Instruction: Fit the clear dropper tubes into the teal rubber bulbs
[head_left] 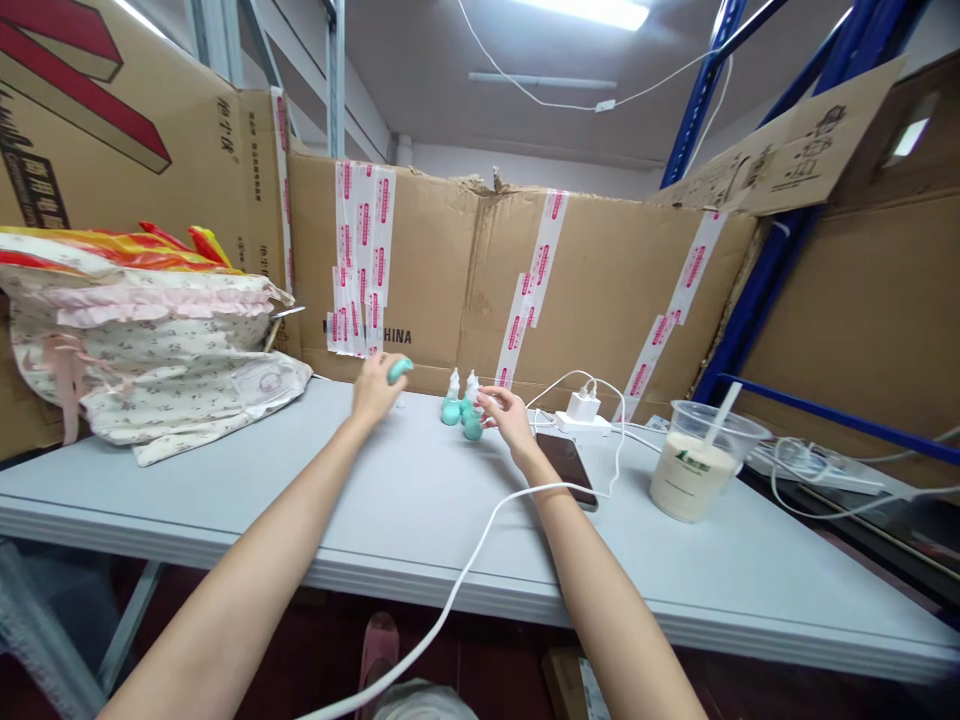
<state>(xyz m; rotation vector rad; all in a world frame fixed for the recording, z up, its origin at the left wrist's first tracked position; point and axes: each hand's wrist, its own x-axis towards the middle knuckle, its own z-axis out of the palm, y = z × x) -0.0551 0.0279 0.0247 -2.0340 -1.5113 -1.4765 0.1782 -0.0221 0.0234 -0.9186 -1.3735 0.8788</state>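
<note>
My left hand (375,388) is raised over the middle of the table, its fingers closed round a teal bulb (400,370). Below those fingers a small clear shape shows faintly; whether it belongs to the bulb I cannot tell. Farther right, two small bulb bottles with pale pointed tips stand upright, the left one (451,402) and the right one (472,388) close together. My right hand (507,418) is beside them, its thumb and fingers pinched at another teal bulb (472,427) in front of the pair. Its fingers partly cover the right bottle.
A phone (566,465) lies under my right wrist. Behind it a white charger (583,405) sits on a power strip, and a white cable (480,555) crosses my right forearm. A milk tea cup (690,480) stands right, a floral bag (150,350) left. Cardboard (435,260) walls the back.
</note>
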